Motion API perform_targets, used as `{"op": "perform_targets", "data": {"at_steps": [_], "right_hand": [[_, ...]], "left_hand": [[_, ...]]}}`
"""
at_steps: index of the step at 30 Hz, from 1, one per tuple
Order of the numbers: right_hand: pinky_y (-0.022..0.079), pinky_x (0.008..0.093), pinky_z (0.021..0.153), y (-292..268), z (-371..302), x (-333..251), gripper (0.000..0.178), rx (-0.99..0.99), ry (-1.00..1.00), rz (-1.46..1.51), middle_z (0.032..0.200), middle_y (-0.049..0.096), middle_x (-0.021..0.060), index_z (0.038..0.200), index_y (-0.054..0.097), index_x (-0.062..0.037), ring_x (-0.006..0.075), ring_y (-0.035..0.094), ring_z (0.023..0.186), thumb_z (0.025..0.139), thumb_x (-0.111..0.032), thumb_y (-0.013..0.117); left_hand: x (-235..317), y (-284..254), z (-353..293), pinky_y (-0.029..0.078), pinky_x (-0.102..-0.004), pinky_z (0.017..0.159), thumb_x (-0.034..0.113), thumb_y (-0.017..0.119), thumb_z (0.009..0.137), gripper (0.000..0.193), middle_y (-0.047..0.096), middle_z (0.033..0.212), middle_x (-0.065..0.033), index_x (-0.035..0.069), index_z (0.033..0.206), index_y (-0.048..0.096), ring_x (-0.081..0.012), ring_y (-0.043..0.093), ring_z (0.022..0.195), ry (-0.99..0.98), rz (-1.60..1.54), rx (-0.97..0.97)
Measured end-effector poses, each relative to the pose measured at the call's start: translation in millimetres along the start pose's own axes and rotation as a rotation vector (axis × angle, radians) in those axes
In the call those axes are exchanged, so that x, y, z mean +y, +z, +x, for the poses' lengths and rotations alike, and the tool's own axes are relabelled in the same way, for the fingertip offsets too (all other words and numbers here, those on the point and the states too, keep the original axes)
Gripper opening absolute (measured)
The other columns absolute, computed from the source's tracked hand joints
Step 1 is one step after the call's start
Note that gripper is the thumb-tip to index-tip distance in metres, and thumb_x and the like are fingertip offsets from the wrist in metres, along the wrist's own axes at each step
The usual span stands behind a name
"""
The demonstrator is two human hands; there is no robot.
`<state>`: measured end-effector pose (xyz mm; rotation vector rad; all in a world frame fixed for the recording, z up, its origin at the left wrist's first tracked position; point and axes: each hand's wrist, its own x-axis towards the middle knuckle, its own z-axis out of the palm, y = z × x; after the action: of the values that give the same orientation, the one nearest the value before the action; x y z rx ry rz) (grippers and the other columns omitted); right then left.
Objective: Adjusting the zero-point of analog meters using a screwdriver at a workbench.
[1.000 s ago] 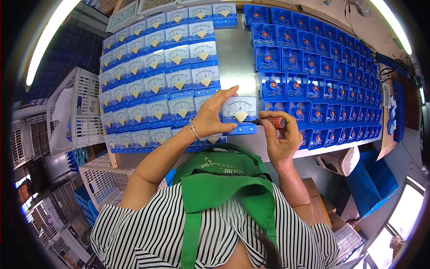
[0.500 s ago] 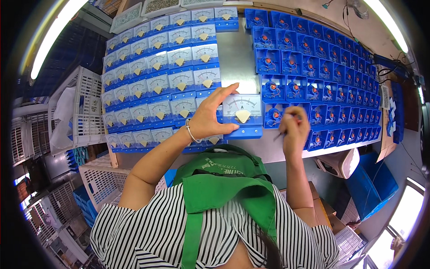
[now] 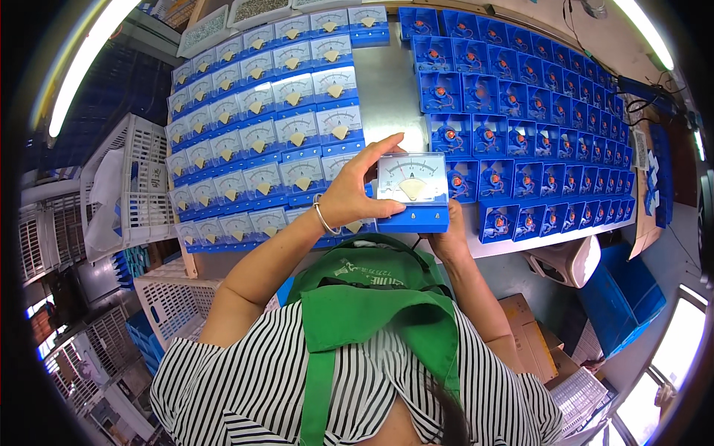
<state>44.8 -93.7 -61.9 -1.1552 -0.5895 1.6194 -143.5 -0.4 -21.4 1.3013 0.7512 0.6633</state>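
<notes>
My left hand [image 3: 348, 199] grips an ammeter [image 3: 411, 181] by its left side, thumb along the front edge and fingers behind. The meter has a clear cover, a white dial, a cream fan-shaped piece and a blue base. My right hand [image 3: 453, 239] is curled at the meter's lower right corner, its fingertips hidden behind the base. A thin dark tip shows below the base, but what the right hand holds cannot be made out. Finished-looking meters [image 3: 301, 172] stand in rows on the left. Open blue housings [image 3: 494, 178] with red parts and wires inside fill the right.
The metal tabletop [image 3: 390, 93] shows between the two groups. Trays of small parts [image 3: 259, 10] line the far left edge. White plastic crates [image 3: 147, 178] stand to the left. A pale stool [image 3: 569, 262], a blue bin [image 3: 623, 301] and cardboard boxes [image 3: 526, 334] are below right.
My right hand has come left from over the blue housings to the meter's lower right corner. The thin tool seen in it is now mostly hidden. The meter has shifted slightly right.
</notes>
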Motion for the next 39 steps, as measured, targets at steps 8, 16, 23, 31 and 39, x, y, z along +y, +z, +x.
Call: {"op": "perform_targets", "data": {"at_steps": [8,16,23,31,39], "right_hand": [[0.038,0.019,0.044,0.7,1.6,2.8,0.005,0.041,-0.119,-0.141,0.062,0.057,-0.0037,0.078,0.065,-0.005,0.002,0.049,0.052,0.083,-0.008,0.064],[0.039,0.0187,0.045,3.1,2.0,2.8,0.008,0.069,-0.14,-0.153,0.061,0.057,-0.0038,0.075,0.065,-0.006,0.0021,0.051,0.052,0.083,-0.005,0.063],[0.038,0.0189,0.044,2.3,2.0,3.8,0.011,0.057,-0.132,-0.147,0.061,0.056,-0.0034,0.073,0.063,-0.0059,0.003,0.05,0.051,0.084,-0.004,0.062],[0.036,0.0193,0.043,-0.4,2.0,6.5,0.01,0.043,-0.098,-0.174,0.059,0.054,-0.004,0.075,0.062,-0.0047,0.0025,0.047,0.05,0.084,-0.007,0.062],[0.034,0.0188,0.043,-0.9,-0.3,10.7,0.011,0.049,-0.128,-0.161,0.059,0.054,-0.0043,0.074,0.063,-0.0046,0.0015,0.046,0.05,0.085,-0.009,0.063]], "left_hand": [[-5.0,-0.2,-1.0,0.035,-0.035,0.105,0.021,0.083,0.061,0.101,0.048,0.13,-0.0114,0.007,0.146,0.031,-0.0224,0.049,0.12,-0.031,-0.069,0.02],[-4.2,-0.6,1.0,0.035,-0.0349,0.106,0.019,0.083,0.06,0.101,0.048,0.13,-0.0121,0.005,0.146,0.031,-0.0224,0.048,0.121,-0.049,-0.095,0.022],[-4.8,-1.6,0.5,0.034,-0.0347,0.106,0.018,0.082,0.06,0.101,0.048,0.13,-0.0125,0.005,0.146,0.031,-0.0228,0.048,0.121,-0.049,-0.087,0.018],[-13.1,-1.7,-3.2,0.033,-0.0349,0.107,0.017,0.081,0.06,0.1,0.047,0.13,-0.0128,0.006,0.146,0.031,-0.0231,0.047,0.122,-0.017,-0.065,0.012],[-7.5,-0.2,-4.3,0.033,-0.0342,0.107,0.017,0.082,0.059,0.101,0.047,0.13,-0.0129,0.005,0.146,0.031,-0.023,0.047,0.122,-0.03,-0.047,0.002]]}}
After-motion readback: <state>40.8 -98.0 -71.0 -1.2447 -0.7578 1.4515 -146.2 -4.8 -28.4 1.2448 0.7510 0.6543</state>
